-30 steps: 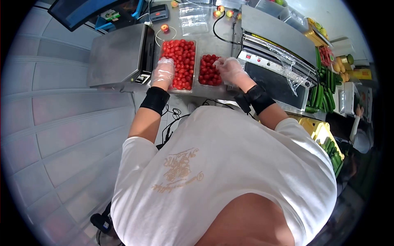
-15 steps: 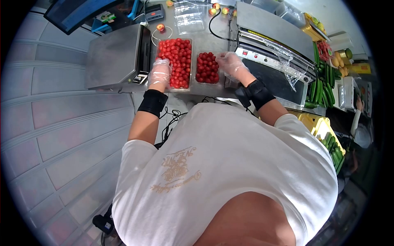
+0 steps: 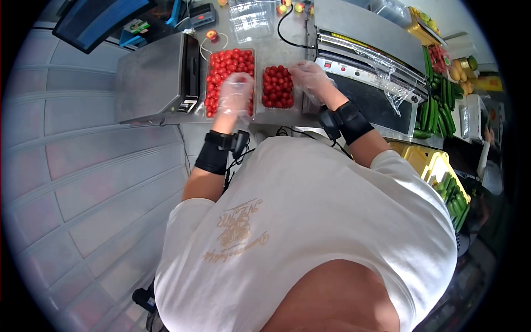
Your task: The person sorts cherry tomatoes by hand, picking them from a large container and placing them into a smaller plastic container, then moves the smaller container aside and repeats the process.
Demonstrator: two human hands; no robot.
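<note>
My left hand (image 3: 235, 97), in a clear plastic glove, is over the large clear tray (image 3: 254, 105) of red cherry tomatoes (image 3: 228, 62). Its fingers curl inward, and what they hold, if anything, is hidden. To the right sits a smaller clear punnet (image 3: 269, 107), heaped with cherry tomatoes (image 3: 277, 87). My right hand (image 3: 311, 77), gloved too, is at the punnet's upper right edge, with its fingers pinched together there. Both wrists wear black bands.
A wrapping machine (image 3: 359, 74) with loose film stands on the right, a metal box (image 3: 152, 77) on the left. Empty clear containers (image 3: 250, 21) and an apple (image 3: 212, 35) lie behind. Cucumbers (image 3: 440, 110) and a yellow crate (image 3: 423, 157) are farther right, near another person's arm (image 3: 487, 146).
My left hand has moved right, from the large tray's left edge to over its tomatoes. My right hand stays by the small punnet. The view has shifted slightly.
</note>
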